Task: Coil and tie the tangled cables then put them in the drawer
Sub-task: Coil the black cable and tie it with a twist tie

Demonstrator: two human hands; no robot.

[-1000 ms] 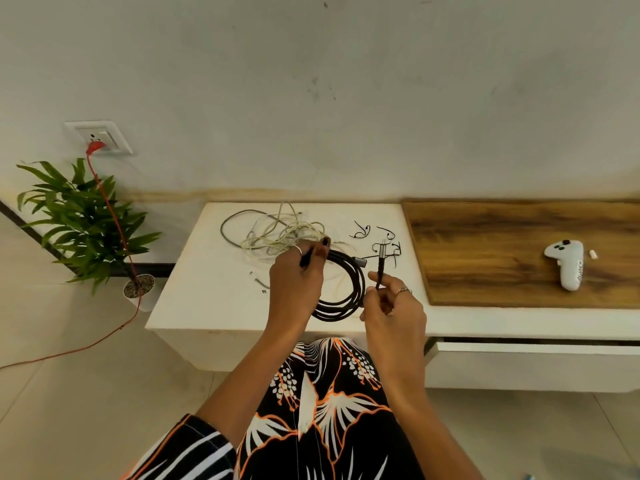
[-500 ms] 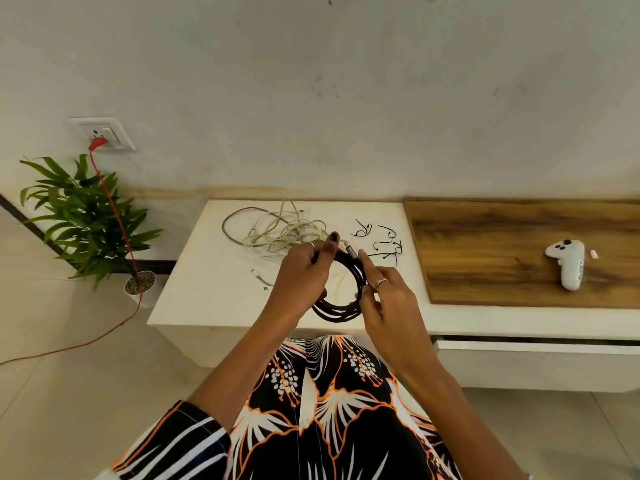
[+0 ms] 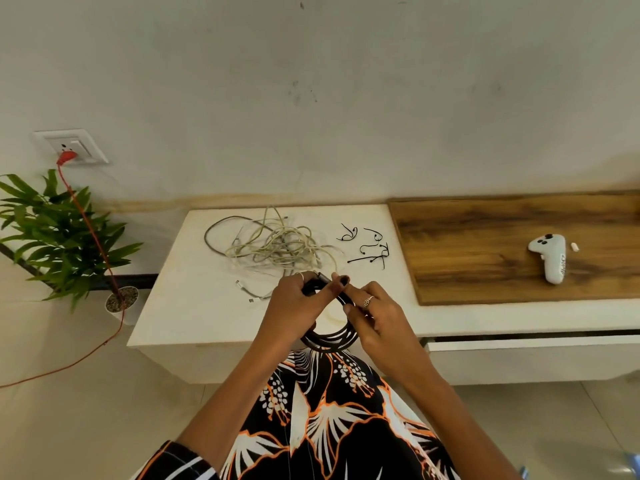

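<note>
Left hand [image 3: 294,306] and right hand [image 3: 375,315] both grip the coiled black cable [image 3: 329,337] above the near edge of the white table [image 3: 194,306], fingers curled round its top. A pale cable tangle [image 3: 277,244] lies farther back; black ties [image 3: 370,247] lie to its right. The drawer [image 3: 533,344] stands slightly open at near right.

Surface and material findings

Counter [image 3: 194,306]: smooth, matt white. Board [image 3: 485,244] at its right end: brown wood grain, low sheen. Black cable [image 3: 329,339] at the counter's front edge: glossy sheath, metallic plug. Pale cables [image 3: 277,244] behind it: dull, rubbery-looking. Controller [image 3: 550,259] on the board: smooth white plastic. Wall [image 3: 346,98] behind the counter: matt, scuffed. Dress [image 3: 329,427]: printed cloth.
</note>
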